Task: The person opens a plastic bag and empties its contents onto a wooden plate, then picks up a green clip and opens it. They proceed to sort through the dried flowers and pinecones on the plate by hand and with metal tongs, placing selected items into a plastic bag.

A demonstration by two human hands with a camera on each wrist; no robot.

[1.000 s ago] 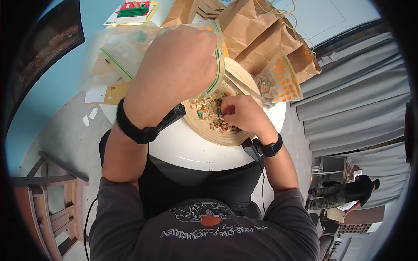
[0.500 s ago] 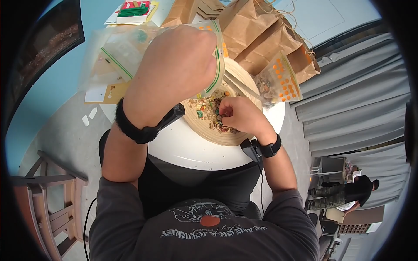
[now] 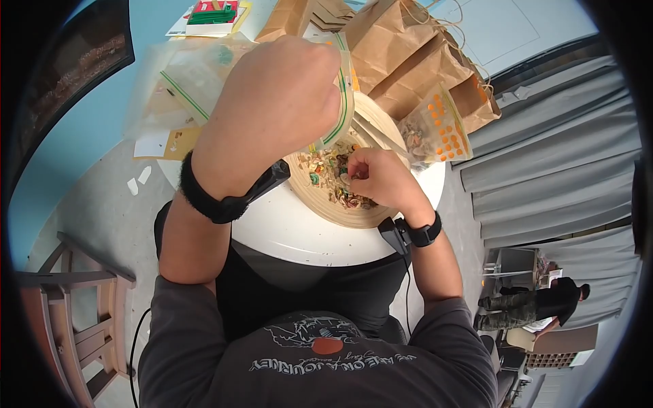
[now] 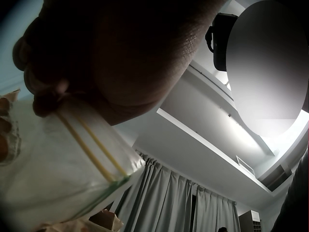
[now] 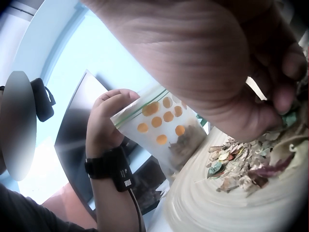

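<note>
My left hand [image 3: 282, 95] grips the top edge of a clear zip bag with orange dots [image 5: 159, 121], held up beside the round pale tray [image 3: 309, 197]. Dried pieces fill the lower part of this bag, seen in the right wrist view. Over the tray, my right hand [image 3: 384, 178] has its thumb and fingers curled together low in a heap of dried leaf and petal pieces [image 3: 326, 166]. In the right wrist view its fingertips pinch at the heap's edge, close to a green piece [image 5: 289, 119]; a pale sliver shows between the fingers.
A long grey tong-like tool [image 3: 381, 132] lies across the tray. Right of it stands a second dotted zip bag [image 3: 442, 129] with dried pieces inside. Brown paper bags [image 3: 408, 54] crowd the back. Another clear zip bag [image 3: 163, 88] and a yellow card [image 3: 181, 144] lie left.
My right hand shifts slightly left, then back right over the heap, its fingers staying low in the pieces. My left hand and its bag hold nearly still.
</note>
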